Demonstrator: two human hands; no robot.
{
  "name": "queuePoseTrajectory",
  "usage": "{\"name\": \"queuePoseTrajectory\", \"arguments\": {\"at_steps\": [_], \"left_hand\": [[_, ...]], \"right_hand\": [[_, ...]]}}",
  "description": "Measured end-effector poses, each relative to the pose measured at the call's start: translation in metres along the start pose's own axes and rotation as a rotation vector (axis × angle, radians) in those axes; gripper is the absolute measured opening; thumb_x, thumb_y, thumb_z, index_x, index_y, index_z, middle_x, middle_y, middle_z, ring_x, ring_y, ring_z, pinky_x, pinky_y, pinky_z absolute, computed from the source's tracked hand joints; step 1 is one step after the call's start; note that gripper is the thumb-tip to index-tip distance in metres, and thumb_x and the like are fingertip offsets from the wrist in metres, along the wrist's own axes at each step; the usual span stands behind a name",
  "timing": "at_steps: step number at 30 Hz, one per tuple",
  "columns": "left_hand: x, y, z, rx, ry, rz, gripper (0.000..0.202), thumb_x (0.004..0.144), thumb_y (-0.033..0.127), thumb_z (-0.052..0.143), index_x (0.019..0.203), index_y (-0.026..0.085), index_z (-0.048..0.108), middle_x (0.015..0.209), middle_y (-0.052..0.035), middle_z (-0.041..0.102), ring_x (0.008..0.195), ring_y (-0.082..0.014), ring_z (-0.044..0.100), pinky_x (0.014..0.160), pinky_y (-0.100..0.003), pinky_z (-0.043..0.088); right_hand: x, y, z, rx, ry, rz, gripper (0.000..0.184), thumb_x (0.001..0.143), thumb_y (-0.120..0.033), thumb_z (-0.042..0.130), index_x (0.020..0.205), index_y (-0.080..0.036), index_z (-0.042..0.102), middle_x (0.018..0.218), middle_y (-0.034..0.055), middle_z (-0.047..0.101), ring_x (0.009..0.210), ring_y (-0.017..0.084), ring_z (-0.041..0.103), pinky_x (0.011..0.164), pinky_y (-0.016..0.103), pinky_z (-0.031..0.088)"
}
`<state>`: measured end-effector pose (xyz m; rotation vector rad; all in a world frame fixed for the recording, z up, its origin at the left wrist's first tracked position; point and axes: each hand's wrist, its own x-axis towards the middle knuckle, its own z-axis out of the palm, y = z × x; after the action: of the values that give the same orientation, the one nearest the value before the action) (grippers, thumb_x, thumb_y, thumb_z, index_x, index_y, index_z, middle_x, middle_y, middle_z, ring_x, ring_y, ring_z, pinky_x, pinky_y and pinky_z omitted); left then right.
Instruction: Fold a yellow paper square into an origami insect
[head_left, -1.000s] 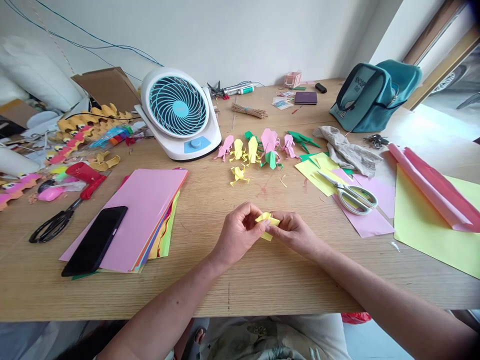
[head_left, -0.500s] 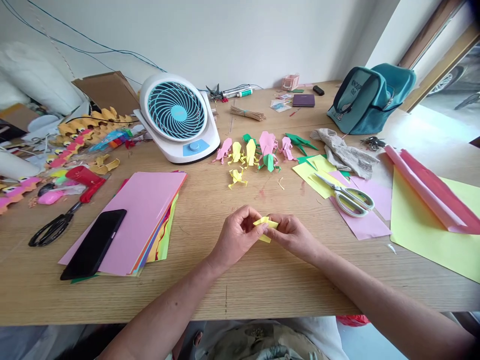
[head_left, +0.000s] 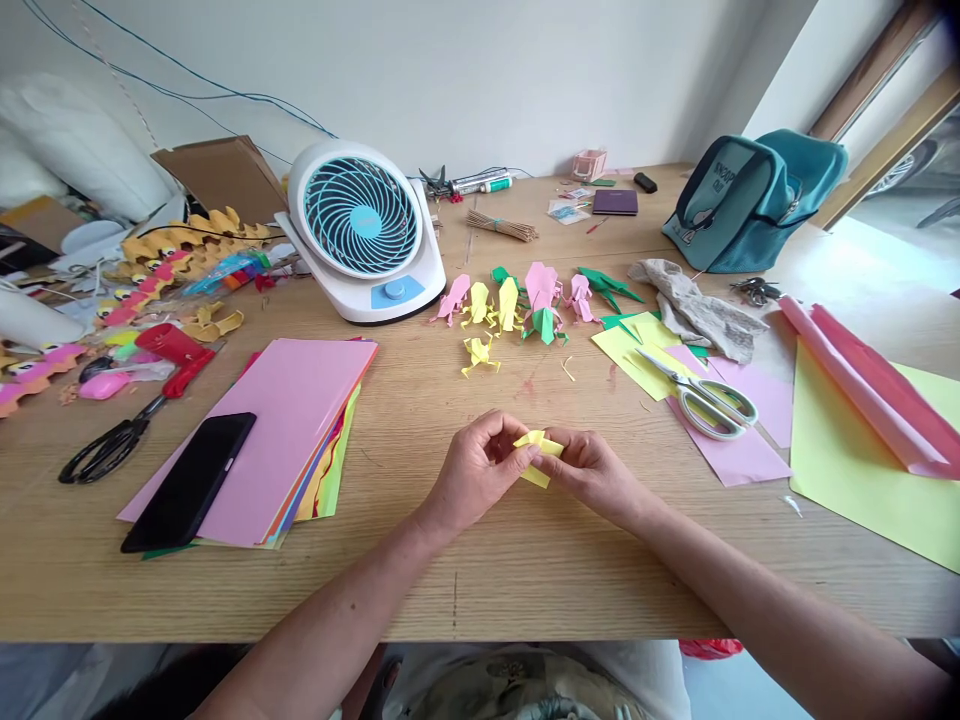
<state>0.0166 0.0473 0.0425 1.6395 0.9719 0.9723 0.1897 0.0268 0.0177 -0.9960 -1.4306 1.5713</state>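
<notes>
Between my two hands is a small folded piece of yellow paper (head_left: 537, 476), held just above the table. My left hand (head_left: 484, 462) pinches its left side, thumb on top. On the right side, my right hand (head_left: 592, 468) grips it between thumb and fingers. Part of the paper is hidden behind the fingertips. Beyond the hands stands a cluster of folded paper frogs, among them a yellow frog (head_left: 478, 354), a pink frog (head_left: 541, 285) and a green frog (head_left: 543, 325).
A pink-topped paper stack (head_left: 300, 420) with a black phone (head_left: 191, 480) on it lies left. Scissors (head_left: 712, 403) rest on yellow and pink sheets at right. Behind are a fan (head_left: 364, 225), a teal bag (head_left: 750, 205) and a grey cloth (head_left: 697, 300).
The view has turned slightly, so the table things sit a little further right. Both hands keep hold of the yellow paper, with hardly any change in grip.
</notes>
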Motion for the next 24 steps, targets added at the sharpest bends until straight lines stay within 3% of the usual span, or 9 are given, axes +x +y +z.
{"name": "queuePoseTrajectory", "arguments": {"at_steps": [16, 20, 24], "left_hand": [[-0.004, -0.007, 0.006, 0.050, 0.056, -0.012, 0.022, 0.083, 0.027, 0.066, 0.071, 0.018, 0.050, 0.067, 0.0040, 0.047, 0.061, -0.0089, 0.042, 0.057, -0.022, 0.037], [-0.003, -0.003, 0.004, 0.061, 0.025, 0.085, 0.014, 0.081, 0.021, 0.069, 0.076, 0.017, 0.057, 0.074, 0.0020, 0.052, 0.065, -0.0098, 0.046, 0.060, -0.023, 0.040], [-0.004, 0.003, 0.001, 0.124, 0.043, 0.294, 0.006, 0.083, 0.018, 0.070, 0.082, 0.018, 0.064, 0.081, -0.0001, 0.054, 0.071, -0.0109, 0.049, 0.064, -0.023, 0.043]], "right_hand": [[-0.002, -0.005, 0.002, -0.109, 0.026, -0.010, 0.046, 0.082, -0.059, 0.068, 0.075, -0.014, 0.058, 0.060, -0.0057, 0.039, 0.056, 0.007, 0.030, 0.049, 0.022, 0.024], [-0.002, 0.000, 0.001, -0.105, 0.067, -0.104, 0.043, 0.084, -0.056, 0.068, 0.073, -0.015, 0.060, 0.062, -0.0035, 0.048, 0.061, 0.011, 0.043, 0.057, 0.023, 0.035], [-0.005, 0.002, -0.001, -0.166, 0.093, -0.262, 0.026, 0.092, -0.044, 0.064, 0.091, -0.019, 0.070, 0.081, 0.0020, 0.067, 0.080, 0.018, 0.062, 0.077, 0.029, 0.047]]}}
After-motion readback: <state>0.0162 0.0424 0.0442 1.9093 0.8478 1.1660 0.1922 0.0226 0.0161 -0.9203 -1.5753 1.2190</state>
